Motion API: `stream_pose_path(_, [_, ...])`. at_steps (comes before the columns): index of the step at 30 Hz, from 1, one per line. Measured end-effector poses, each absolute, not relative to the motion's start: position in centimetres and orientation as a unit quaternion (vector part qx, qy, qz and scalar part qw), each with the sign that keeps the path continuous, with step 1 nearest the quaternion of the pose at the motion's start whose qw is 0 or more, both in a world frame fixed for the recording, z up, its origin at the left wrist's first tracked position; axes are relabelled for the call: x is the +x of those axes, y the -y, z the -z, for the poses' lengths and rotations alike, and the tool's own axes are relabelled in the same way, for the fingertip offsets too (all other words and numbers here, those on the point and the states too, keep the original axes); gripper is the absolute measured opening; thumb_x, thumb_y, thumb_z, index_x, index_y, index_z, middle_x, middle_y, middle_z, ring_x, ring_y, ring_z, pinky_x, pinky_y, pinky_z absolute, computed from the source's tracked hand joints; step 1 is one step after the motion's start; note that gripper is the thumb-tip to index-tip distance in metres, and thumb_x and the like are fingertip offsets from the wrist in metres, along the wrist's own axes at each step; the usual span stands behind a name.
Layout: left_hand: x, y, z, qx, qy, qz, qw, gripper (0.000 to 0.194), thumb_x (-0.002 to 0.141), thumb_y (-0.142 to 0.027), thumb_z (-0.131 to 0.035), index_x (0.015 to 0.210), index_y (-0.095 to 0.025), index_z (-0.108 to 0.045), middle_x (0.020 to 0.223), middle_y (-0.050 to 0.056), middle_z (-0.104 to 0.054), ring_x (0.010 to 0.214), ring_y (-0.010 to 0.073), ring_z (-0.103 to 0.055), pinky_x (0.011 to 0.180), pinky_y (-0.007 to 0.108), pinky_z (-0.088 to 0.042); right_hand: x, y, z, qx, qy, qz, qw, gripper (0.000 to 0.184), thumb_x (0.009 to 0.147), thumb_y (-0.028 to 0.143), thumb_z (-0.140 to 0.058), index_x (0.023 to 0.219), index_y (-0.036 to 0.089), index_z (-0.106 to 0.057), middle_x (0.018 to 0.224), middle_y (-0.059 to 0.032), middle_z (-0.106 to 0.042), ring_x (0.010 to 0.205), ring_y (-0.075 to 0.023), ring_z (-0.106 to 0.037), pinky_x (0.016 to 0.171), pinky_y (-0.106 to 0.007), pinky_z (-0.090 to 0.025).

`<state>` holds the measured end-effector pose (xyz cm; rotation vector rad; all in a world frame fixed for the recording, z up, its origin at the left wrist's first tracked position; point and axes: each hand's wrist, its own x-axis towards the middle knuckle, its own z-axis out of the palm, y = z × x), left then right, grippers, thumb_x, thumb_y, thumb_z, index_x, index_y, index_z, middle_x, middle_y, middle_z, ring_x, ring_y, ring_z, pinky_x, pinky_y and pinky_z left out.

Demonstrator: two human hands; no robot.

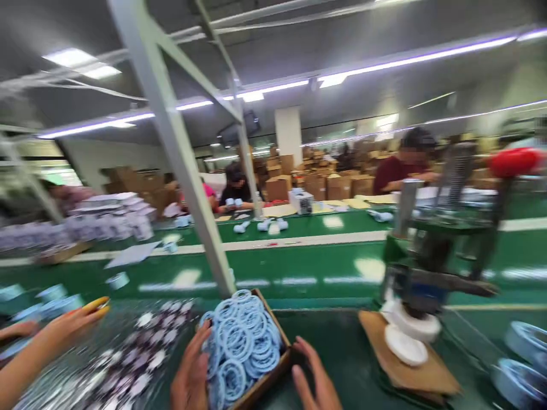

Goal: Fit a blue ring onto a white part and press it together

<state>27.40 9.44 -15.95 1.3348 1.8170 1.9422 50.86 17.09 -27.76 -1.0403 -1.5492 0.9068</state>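
The rings (241,341) are pale blue, in a brown cardboard box (273,373). The surface (350,364) is dark green; the belt (299,262) is green with white stripes. The round discs (405,344) are white, the knob (515,161) red.

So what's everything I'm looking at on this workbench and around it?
box of rings: one brown box, many light blue rings heaped in it, bottom centre
small round pieces: many, white and purple, blurred, spread at bottom left
press machine: one, green and grey, red knob on top, right
white discs: about two, on brown cardboard under the press
conveyor belt: green with white stripes, across the middle
cardboard cartons: many, brown, background
co-worker's hand: one, holding something yellow, far left
seated people: several, beyond the belt
left hand: open, touching the box's left side
right hand: open, beside the box's right edge
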Motion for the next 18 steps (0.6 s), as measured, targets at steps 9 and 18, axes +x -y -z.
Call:
stream_pose_path(9, [27.4, -8.3, 20.5, 0.189, -0.523, -0.811, 0.181, 0.055, 0.089, -0.068, -0.062, 0.121, -0.024, -0.070, 0.135, 0.007, -0.069, 0.136, 0.0317, -0.056, 0.124, 0.050, -0.034, 53.3, -26.9, 22.2, -0.464, 0.574, -0.489, 0.466, 0.064, 0.074, 0.067, -0.061, 0.116, 0.018, -0.062, 0.114, -0.0172, -0.074, 0.108, -0.0329, -0.072, 0.097, -0.046, -0.060])
stream_pose_path(18, [25.1, -8.8, 21.9, 0.121, -0.499, -0.834, 0.200, 0.056, 0.086, -0.070, -0.066, 0.108, -0.019, -0.076, 0.120, 0.011, -0.075, 0.121, 0.0291, -0.067, 0.112, 0.041, -0.050, 39.2, -39.5, 20.7, -0.348, 0.714, -0.484, 0.366, 0.059, 0.066, 0.054, -0.074, 0.112, 0.017, -0.068, 0.107, -0.0172, -0.075, 0.102, -0.0328, -0.072, 0.095, -0.047, -0.057])
